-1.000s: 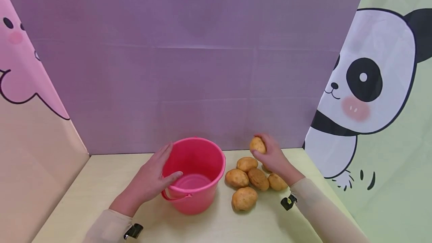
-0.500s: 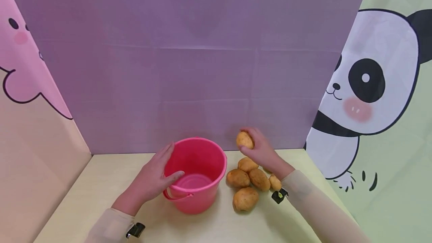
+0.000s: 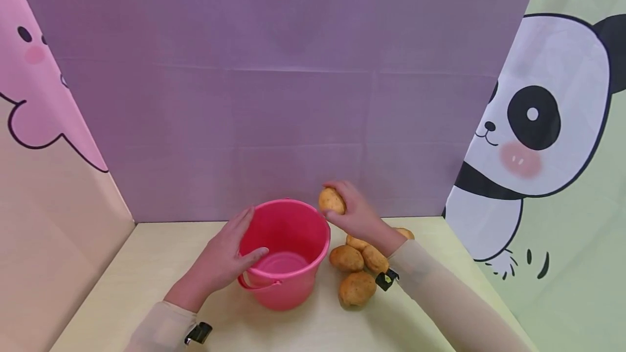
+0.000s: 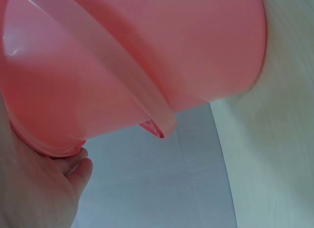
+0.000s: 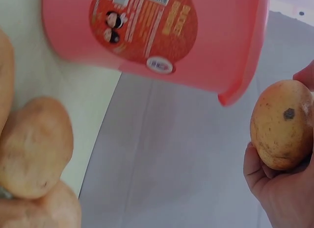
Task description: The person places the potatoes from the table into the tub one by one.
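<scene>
Lying beside the bucket (image 3: 288, 293), potatoes (image 3: 346, 258) peek past a sleeve (image 3: 445, 292).

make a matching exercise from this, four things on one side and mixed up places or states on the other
1. left hand
2. right hand
3. bucket
4. panda

A. pink, standing on the table
B. holding a potato
C. printed on the pale green wall
D. at the bucket's left rim

Pairs: 1-D, 2-B, 3-A, 4-C
</scene>
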Demonstrator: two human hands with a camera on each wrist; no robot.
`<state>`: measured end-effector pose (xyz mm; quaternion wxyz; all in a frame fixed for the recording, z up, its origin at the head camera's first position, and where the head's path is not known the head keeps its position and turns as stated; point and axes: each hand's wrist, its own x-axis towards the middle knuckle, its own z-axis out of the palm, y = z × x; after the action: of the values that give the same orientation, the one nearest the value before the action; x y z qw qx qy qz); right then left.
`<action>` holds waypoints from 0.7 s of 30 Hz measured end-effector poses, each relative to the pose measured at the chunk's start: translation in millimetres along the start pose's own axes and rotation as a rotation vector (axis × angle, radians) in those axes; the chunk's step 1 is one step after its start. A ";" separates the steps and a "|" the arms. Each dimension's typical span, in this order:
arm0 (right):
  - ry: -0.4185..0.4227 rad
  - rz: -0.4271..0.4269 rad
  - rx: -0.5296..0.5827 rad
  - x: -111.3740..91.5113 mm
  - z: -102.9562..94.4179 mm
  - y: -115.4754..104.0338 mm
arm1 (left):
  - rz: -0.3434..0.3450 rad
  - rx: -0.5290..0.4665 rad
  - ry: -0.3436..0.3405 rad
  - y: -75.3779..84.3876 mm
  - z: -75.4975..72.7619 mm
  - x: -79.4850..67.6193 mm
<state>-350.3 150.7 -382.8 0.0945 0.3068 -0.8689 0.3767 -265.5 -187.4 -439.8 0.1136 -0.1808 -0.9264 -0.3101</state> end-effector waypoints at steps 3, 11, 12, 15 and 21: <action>-0.021 -0.027 0.009 4.4 6.5 -5.1 | -0.005 0.000 -0.002 -0.8 1.2 0.0; -0.078 -0.043 0.037 13.5 24.9 -19.2 | -0.020 -0.019 -0.004 -1.2 2.2 -0.2; -0.082 -0.052 0.030 14.8 27.5 -20.4 | -0.022 -0.021 -0.004 -1.2 2.2 -0.2; -0.092 -0.081 0.016 18.4 34.9 -24.0 | -0.019 -0.023 -0.003 -1.1 2.1 0.5; -0.131 -0.110 -0.011 22.0 47.2 -33.3 | -0.005 -0.020 0.001 -0.9 2.9 1.3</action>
<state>-344.6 89.3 -387.2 0.0598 0.3776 -0.8571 0.3454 -267.4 -186.0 -442.2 0.1115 -0.1792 -0.9237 -0.3197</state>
